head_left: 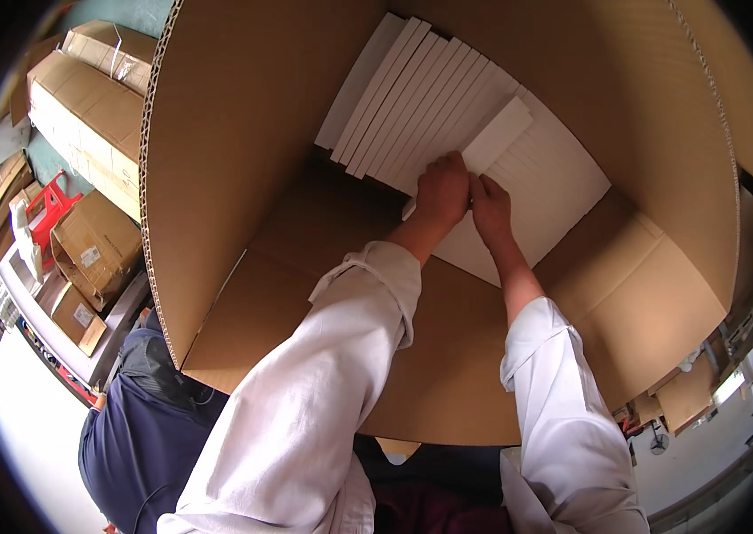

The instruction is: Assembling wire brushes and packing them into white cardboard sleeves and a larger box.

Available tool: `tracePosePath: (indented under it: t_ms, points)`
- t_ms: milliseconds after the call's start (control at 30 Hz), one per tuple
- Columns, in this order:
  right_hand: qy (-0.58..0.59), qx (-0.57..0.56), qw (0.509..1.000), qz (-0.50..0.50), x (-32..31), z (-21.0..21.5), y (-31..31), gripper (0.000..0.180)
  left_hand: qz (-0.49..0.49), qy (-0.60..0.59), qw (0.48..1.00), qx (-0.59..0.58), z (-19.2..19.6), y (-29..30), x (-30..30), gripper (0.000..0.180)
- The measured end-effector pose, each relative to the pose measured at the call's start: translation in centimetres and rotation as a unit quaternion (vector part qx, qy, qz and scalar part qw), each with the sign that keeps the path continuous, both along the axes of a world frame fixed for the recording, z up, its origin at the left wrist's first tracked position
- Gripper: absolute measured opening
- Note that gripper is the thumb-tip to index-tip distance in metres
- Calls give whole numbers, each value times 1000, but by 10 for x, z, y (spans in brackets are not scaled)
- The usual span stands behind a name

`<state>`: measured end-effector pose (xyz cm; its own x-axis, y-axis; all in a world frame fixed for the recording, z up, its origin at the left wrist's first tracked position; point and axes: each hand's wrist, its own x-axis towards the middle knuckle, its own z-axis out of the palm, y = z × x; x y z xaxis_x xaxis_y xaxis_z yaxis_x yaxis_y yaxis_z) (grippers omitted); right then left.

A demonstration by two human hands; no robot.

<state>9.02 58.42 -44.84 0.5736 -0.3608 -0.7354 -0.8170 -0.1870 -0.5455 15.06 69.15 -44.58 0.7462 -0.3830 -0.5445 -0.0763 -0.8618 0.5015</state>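
Note:
Both my arms reach down into a large open cardboard carton (252,116). A row of thin white flat boxes (416,98) stands side by side in its far left part. My left hand (444,190) is closed on the near end of a white flat box (498,135) at the right end of that row. Close beside it, nearly touching, my right hand (490,209) has its fingers curled on the same box. The fingertips of both hands are partly hidden. A broad white surface (563,187) lies to the right of my hands.
The carton's tall walls and a folded-out flap (652,294) surround my arms. Stacked brown boxes (83,98), a red plastic stool (52,209) and a grey-edged table (47,311) are at the left. A person in dark blue clothing (141,436) is close by at the lower left.

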Motion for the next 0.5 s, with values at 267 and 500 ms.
tracePosePath:
  t_ms: [267, 500]
  points:
    - [-40, 65, 995, -70, 4, 19, 11, 48, -3, -4, 999, 39, 45, 37, 31, 41]
    - [37, 95, 991, -92, -1, 14, 7, 51, 23, -130, 987, 91, 44, 97, 75, 44]
